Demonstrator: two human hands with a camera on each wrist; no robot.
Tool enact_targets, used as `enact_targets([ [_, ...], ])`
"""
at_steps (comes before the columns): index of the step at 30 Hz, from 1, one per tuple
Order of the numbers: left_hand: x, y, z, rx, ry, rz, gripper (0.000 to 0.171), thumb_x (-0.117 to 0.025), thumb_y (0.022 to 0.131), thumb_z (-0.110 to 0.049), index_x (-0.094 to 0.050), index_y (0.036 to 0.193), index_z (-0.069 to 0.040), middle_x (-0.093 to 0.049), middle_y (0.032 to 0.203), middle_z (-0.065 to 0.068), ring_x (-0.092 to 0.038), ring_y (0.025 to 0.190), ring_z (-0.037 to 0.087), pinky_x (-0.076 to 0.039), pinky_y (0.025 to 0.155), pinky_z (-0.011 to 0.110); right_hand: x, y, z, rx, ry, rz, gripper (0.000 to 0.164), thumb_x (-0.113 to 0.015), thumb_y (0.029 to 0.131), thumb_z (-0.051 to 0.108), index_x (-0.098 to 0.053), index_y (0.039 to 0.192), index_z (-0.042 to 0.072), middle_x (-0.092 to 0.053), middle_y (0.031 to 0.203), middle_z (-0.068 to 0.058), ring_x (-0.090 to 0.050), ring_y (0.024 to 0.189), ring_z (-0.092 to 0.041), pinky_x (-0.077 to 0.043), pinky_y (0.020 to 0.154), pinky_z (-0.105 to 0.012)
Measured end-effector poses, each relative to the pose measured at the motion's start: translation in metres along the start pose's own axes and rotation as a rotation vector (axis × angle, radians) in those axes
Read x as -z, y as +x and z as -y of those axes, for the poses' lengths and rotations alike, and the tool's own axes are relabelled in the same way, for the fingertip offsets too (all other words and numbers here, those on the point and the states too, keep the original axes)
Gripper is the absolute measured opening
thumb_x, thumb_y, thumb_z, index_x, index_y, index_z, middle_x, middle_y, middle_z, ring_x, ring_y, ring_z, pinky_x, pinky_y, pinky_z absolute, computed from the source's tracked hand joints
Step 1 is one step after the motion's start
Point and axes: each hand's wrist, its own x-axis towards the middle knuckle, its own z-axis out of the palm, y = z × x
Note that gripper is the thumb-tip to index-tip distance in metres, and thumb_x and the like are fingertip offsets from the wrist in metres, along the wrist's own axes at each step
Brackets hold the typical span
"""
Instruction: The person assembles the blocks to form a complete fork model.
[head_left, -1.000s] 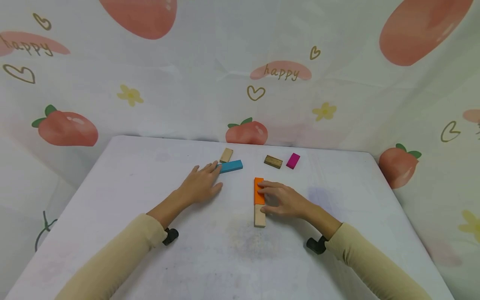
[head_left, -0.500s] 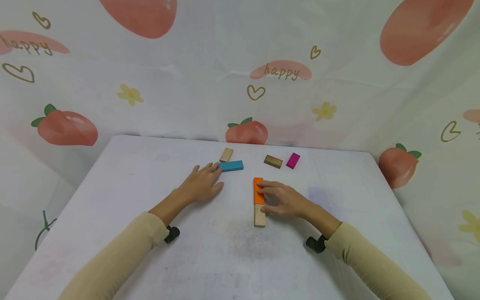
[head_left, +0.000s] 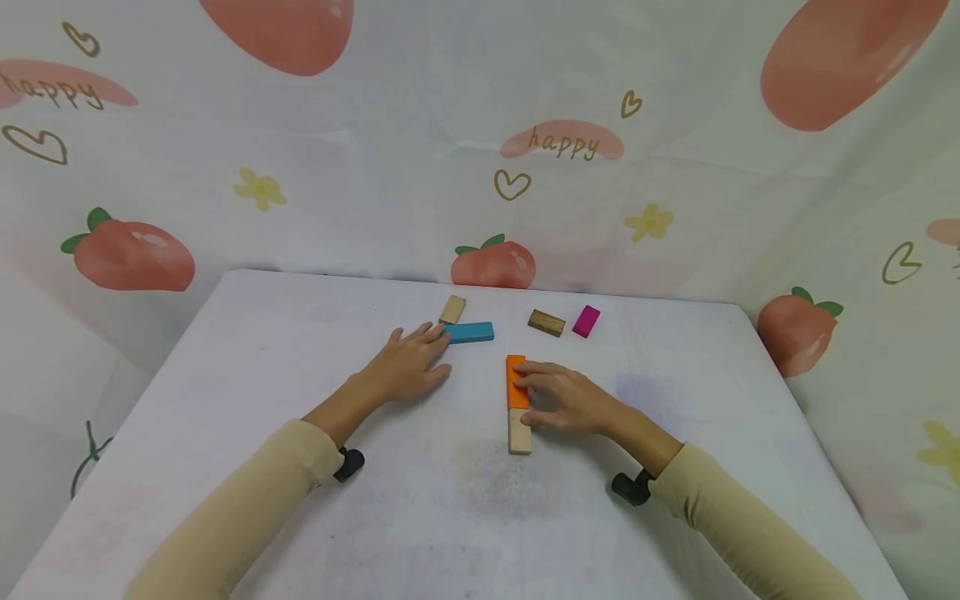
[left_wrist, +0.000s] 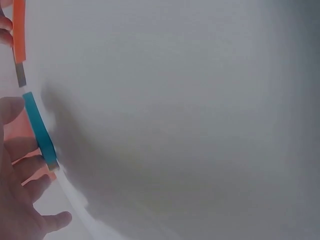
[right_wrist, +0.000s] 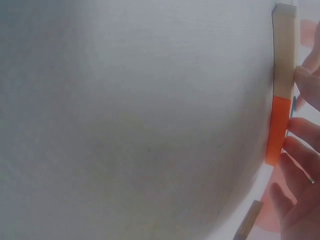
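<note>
In the head view, my left hand (head_left: 405,367) reaches across the table with fingers fairly straight. Its fingertips touch the left end of a blue wooden block (head_left: 472,332), which lies flat. Just behind that block is a small plain wood block (head_left: 453,309). My right hand (head_left: 573,402) rests on two blocks laid end to end in one line. Its fingertips touch an orange block (head_left: 515,396), and its thumb lies on a plain wood block (head_left: 519,439). The right wrist view shows the orange block (right_wrist: 278,130) and its plain neighbour meeting at their ends, fingers beside them.
Farther back on the white table (head_left: 360,533) lie a brown block (head_left: 547,322) and a magenta block (head_left: 587,322). A white cloth (head_left: 390,142) printed with peaches hangs behind the table.
The blue block has slid a little to the right and turned slightly, with my left hand moving along with it. My right hand and its two blocks have barely moved.
</note>
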Motion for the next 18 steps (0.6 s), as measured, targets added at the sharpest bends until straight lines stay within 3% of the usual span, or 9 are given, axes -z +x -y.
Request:
enact_targets([
  [18, -0.003, 0.014, -0.012, -0.053, 0.004, 0.051, 0.064, -0.050, 0.100, -0.042, -0.041, 0.152, -0.007, -0.033, 0.160, 0.013, -0.024, 0.149, 0.032, -0.020, 0.112, 0.068, 0.000, 0.000, 0.001, -0.005, -0.014, -0.004, 0.056, -0.073, 0.089, 0.040, -0.063, 0.134, 0.007, -0.051, 0.148, -0.009, -0.042, 0.140, -0.030, -0.037, 0.110, -0.054],
])
